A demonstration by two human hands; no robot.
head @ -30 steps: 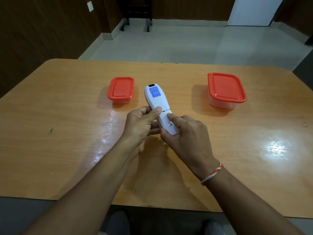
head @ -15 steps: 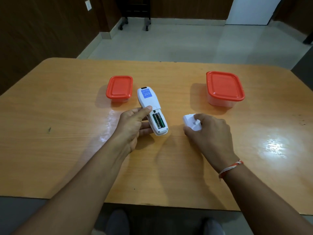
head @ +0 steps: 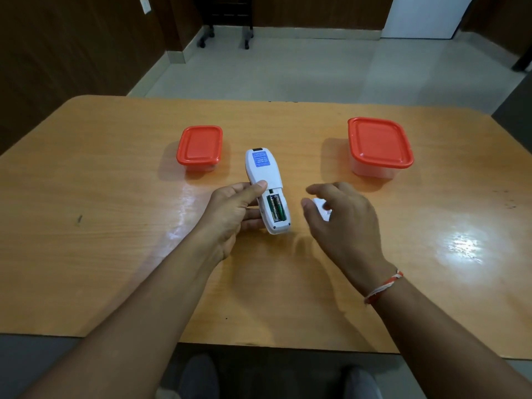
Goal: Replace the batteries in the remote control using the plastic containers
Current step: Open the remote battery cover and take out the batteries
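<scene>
— The remote control [head: 266, 191] lies face down at mid-frame, the left hand [head: 233, 214] gripping its side, two green batteries [head: 275, 208] showing.

— Hook a fingertip under one end, I'd say. The right hand [head: 342, 223] hovers loose-fingered over the white cover [head: 322, 207], probably not touching.

— Glossy plastic; both red-lidded containers [head: 200, 146] [head: 379, 145], above, remain closed.
</scene>
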